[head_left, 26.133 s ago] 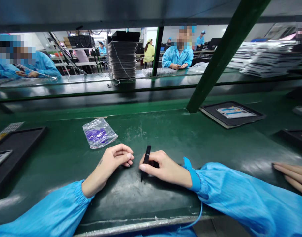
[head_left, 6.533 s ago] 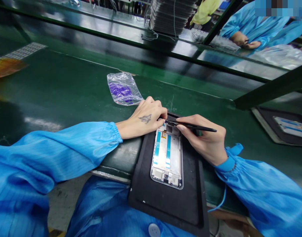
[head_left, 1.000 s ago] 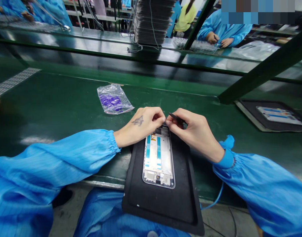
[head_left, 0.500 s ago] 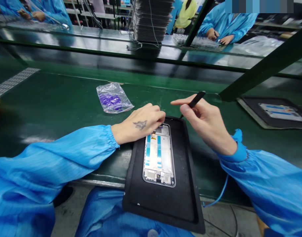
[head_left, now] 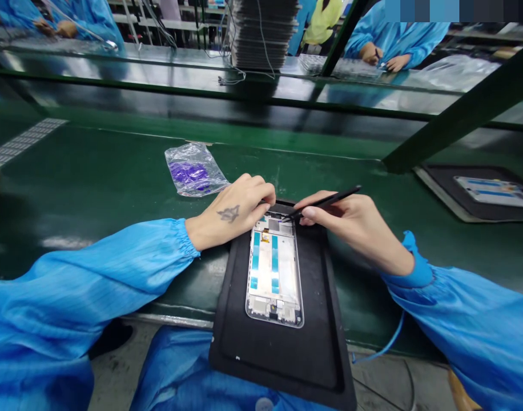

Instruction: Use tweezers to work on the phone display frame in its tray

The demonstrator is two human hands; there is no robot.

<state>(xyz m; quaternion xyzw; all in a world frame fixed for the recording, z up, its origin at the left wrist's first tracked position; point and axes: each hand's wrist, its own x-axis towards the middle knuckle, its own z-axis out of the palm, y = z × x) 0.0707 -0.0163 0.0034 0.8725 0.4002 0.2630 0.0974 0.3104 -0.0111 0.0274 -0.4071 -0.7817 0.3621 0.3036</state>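
Note:
A white phone frame [head_left: 273, 268] with blue strips lies in a black tray [head_left: 282, 348] that overhangs the near edge of the green belt. My left hand [head_left: 236, 208] rests curled on the frame's top left corner, fingertips pressed on it. My right hand [head_left: 355, 222] pinches black tweezers [head_left: 325, 201] like a pen. The tweezers' tip touches the top edge of the frame, close to my left fingertips.
A clear bag of purple parts [head_left: 193, 173] lies on the green belt [head_left: 94, 182] beyond my left hand. Another black tray with a phone frame [head_left: 486, 191] sits at the right. A green diagonal post [head_left: 458, 114] crosses above it. Stacked trays [head_left: 261, 31] and other workers are behind.
My right hand has come down from its raised position half a second ago and brought the tweezers' tip back to the frame's top edge. My left hand stays on the frame.

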